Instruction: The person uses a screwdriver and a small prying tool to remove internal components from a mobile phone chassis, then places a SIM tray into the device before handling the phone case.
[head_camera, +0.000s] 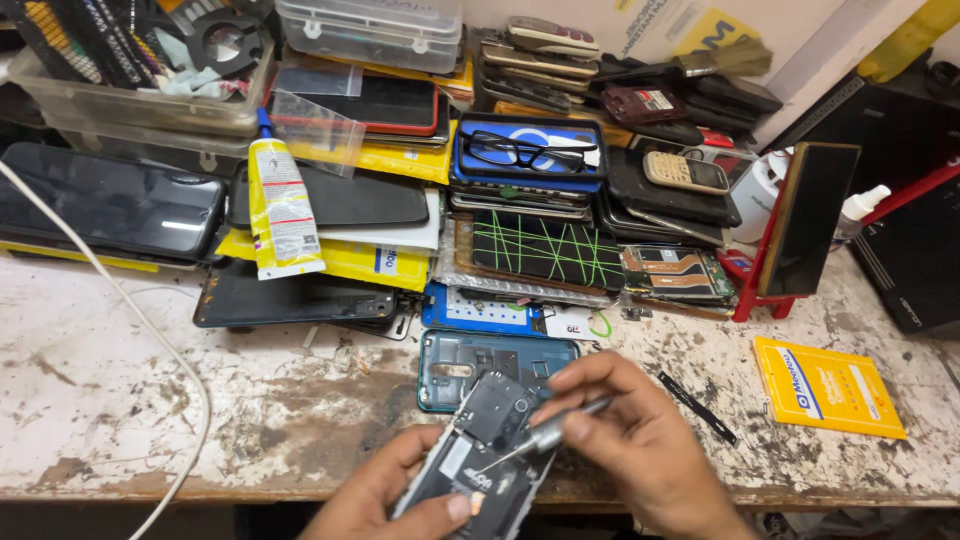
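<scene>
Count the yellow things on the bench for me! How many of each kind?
Yellow glue tube: 1
Yellow packet lying on the bench at the right: 1
Yellow packet under the glue tube: 1
Total: 3. More yellow edges peek from the stacks, too hidden to count.

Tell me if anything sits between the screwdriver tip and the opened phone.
Nothing visible does. The right hand holds the screwdriver with its tip down on the opened phone, which the left hand steadies from below.
</scene>
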